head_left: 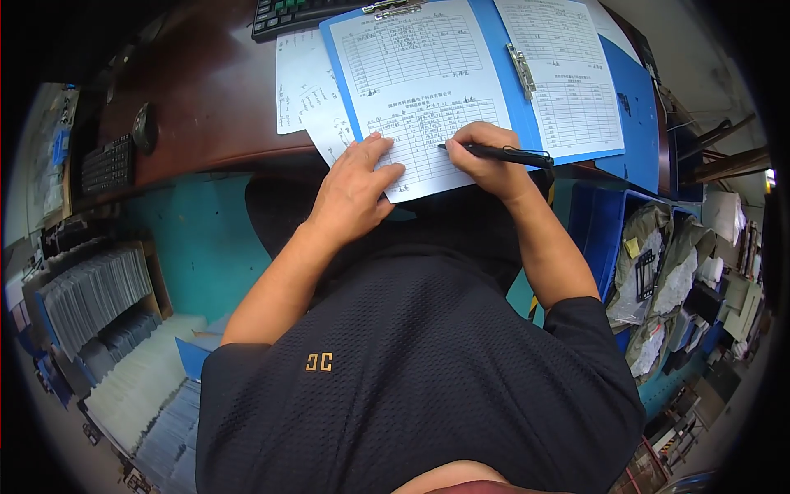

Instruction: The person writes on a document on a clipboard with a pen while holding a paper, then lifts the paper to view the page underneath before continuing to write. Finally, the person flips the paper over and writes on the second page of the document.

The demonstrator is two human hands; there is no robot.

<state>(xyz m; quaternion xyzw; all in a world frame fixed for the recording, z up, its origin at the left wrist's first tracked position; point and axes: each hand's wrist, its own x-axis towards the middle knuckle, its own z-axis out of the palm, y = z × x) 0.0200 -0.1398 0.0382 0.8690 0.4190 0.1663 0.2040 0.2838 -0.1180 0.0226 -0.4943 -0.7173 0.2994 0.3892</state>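
A black pen (506,154) is gripped in my right hand (491,169), its tip at the handwritten rows of a printed form (436,169). My left hand (352,185) lies on the lower left part of that sheet, fingers apart, holding nothing. The form rests on an open blue clipboard folder (525,132), and its lower edge reaches past the table's near edge. A metal clip (521,72) sits at the folder's middle. Another printed form (576,90) lies on the folder's right side.
Loose handwritten sheets (298,82) lie left of the folder on the dark wooden table (214,74). Beyond them is a black keyboard (284,18); a second keyboard (109,165) and a mouse (144,128) are far left. Racks of thin panels (95,288) stand lower left, a blue bin (605,235) at right.
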